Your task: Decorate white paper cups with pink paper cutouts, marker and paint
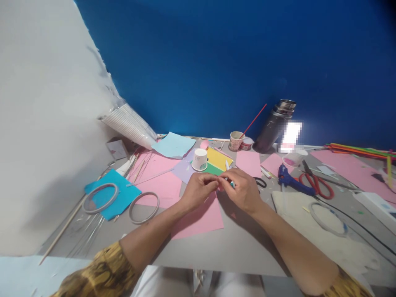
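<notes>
My left hand (201,189) and my right hand (243,189) meet at the fingertips above the table's middle. Both are closed in a pinch, and a bit of pink shows between them, too small and covered to name. Beneath my left hand lies a pink paper sheet (198,220). Just behind the hands an upturned white paper cup (199,159) stands on coloured papers, beside a yellow sheet (219,159). A white marker-like stick (227,165) shows behind my right hand.
Grey rings (144,207) and a blue sheet (119,192) lie left. On the right are a blue glue gun (293,181), red-handled scissors (321,185), a cloth (293,212) and a cord. A dark flask (272,130) and stacked cups (130,123) stand at the back.
</notes>
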Demonstrator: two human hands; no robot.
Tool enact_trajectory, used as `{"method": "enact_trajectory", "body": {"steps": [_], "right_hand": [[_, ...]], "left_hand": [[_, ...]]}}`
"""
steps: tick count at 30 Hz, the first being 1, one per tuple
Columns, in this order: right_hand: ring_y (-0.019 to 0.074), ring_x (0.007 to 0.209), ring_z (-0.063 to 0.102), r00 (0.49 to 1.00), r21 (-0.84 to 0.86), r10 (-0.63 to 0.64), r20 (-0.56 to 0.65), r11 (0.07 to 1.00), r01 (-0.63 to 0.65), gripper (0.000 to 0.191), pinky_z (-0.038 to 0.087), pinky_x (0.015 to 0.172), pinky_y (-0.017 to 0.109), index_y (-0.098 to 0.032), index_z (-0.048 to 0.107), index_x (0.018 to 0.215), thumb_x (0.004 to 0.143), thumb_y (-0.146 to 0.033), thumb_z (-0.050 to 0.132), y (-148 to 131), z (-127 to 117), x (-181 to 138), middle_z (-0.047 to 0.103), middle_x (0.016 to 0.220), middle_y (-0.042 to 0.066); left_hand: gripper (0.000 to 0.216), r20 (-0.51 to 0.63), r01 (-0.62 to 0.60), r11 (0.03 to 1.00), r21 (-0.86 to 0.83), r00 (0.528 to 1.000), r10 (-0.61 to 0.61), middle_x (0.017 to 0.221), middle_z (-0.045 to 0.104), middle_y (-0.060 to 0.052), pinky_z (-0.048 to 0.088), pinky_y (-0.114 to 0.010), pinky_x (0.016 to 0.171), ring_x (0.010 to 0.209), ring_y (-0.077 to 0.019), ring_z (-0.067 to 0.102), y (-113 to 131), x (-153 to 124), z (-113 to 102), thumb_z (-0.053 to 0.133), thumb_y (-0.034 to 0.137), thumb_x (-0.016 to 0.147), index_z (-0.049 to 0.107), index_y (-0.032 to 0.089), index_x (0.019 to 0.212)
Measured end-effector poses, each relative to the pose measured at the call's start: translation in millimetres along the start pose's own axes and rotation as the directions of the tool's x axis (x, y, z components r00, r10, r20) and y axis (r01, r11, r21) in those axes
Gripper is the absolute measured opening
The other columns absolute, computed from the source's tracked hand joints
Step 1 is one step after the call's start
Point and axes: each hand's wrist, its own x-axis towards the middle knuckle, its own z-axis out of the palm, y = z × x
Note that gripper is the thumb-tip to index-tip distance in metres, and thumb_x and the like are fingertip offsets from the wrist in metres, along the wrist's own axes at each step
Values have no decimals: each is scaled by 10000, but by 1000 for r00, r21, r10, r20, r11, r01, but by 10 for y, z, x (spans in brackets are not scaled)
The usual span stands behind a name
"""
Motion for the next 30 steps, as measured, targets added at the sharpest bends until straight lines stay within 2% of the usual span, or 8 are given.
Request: {"method": "enact_trajectory", "body": {"steps": [9,13,19,25,30], "right_hand": [[155,627,619,984,165,173,-40,973,-164,197,447,631,269,-211,646,736,917,-209,568,-47,6,8,694,701,8],[139,560,591,961,225,274,-45,940,-258,186,444,582,253,-214,620,712,887,-244,566,-70,-1,30,678,654,-7],[154,573,623,913,319,408,14,864,-391,198,463,573,262,-215,619,713,865,-333,571,-70,-34,46,683,656,2],[191,652,654,877,359,477,66,808,-467,215,493,635,299,-214,623,712,838,-384,583,-20,-25,39,691,691,23],[181,603,634,856,398,511,79,771,-497,228,484,604,291,-207,633,699,821,-395,594,-10,-59,72,683,637,20]], "left_hand": [[144,-10,8,994,-113,1000,-9,623,692,-7,441,-237,604,611,-114,559,-55,7,22,685,205,766,785,188,663],[123,-33,32,990,-141,999,-37,629,712,-15,467,-238,629,621,-117,578,-60,2,40,705,204,744,797,187,663],[100,-44,61,987,-146,997,-68,620,722,-19,505,-241,639,601,-118,589,1,-6,41,735,222,732,811,186,679],[102,-5,73,985,-155,997,-74,656,746,-26,568,-270,674,604,-130,624,15,0,26,735,237,742,813,188,700],[97,9,77,978,-193,997,-77,697,763,-42,590,-283,673,647,-151,671,-57,22,23,732,223,733,815,173,730]]}}
